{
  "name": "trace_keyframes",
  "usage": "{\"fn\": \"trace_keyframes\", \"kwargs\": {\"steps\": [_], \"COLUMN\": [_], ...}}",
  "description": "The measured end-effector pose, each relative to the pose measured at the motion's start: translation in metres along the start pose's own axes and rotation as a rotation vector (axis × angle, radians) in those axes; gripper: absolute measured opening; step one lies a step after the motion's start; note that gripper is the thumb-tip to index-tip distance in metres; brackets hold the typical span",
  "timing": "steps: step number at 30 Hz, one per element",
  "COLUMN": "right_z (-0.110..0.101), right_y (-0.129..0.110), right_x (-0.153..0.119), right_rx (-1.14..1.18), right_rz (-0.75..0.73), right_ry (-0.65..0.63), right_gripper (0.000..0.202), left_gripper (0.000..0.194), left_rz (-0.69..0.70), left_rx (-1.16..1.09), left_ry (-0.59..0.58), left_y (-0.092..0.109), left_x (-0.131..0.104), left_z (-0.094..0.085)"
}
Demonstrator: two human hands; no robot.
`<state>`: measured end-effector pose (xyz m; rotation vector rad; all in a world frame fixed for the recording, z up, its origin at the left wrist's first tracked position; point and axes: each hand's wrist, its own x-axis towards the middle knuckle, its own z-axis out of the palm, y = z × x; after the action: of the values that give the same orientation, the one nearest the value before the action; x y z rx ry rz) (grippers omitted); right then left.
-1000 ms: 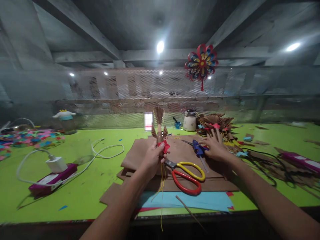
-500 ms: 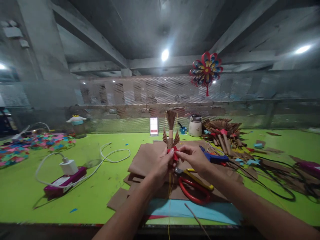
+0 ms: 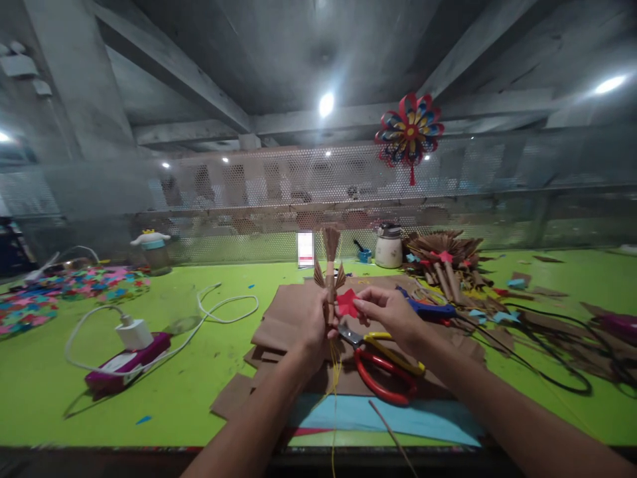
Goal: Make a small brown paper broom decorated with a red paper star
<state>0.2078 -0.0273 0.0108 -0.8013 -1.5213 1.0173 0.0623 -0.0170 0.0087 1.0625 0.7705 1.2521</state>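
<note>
My left hand [image 3: 317,326] is closed around the lower stem of a brown paper figure [image 3: 330,262], which stands upright with a fanned top and two pleated side wings. Yellow string [image 3: 334,382] hangs from it below the hand. Between thumb and fingers, my right hand [image 3: 391,312] pinches a red paper star [image 3: 348,303], just right of the figure's stem. Scissors [image 3: 385,375] with red and yellow handles lie right below the hands, on brown paper sheets [image 3: 281,318]. A glue gun [image 3: 430,311] with a blue body lies beyond my right wrist.
A purple power strip [image 3: 124,368] with a white charger and cable lies left. Several finished paper pieces [image 3: 442,255] are piled back right, near a white jug [image 3: 389,247]. A phone [image 3: 305,249] stands at the back. Blue paper [image 3: 393,418] lies along the front.
The red star has moved from against the figure's stem to its right, in my right hand's pinch. My left hand and the figure have shifted slightly left.
</note>
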Motion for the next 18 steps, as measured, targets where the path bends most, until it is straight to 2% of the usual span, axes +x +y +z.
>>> {"fn": "trace_keyframes", "kwargs": {"steps": [6,11,18], "right_z": [-0.007,-0.009,-0.002], "right_y": [-0.001,-0.006,-0.006], "right_x": [0.006,0.013,0.015], "right_rx": [-0.144,-0.162,-0.243], "right_rz": [-0.075,-0.140,-0.086], "right_ry": [0.078,0.186,0.169], "right_gripper": [0.028,0.029,0.025], "left_gripper": [0.044,0.051,0.057], "left_rz": [-0.075,-0.036,-0.050], "left_rx": [0.200,0.259,0.314], "left_ry": [0.112,0.061,-0.011], "left_y": [-0.005,-0.008,-0.005], "left_x": [0.000,-0.003,-0.010], "left_z": [0.002,0.004,0.010]}}
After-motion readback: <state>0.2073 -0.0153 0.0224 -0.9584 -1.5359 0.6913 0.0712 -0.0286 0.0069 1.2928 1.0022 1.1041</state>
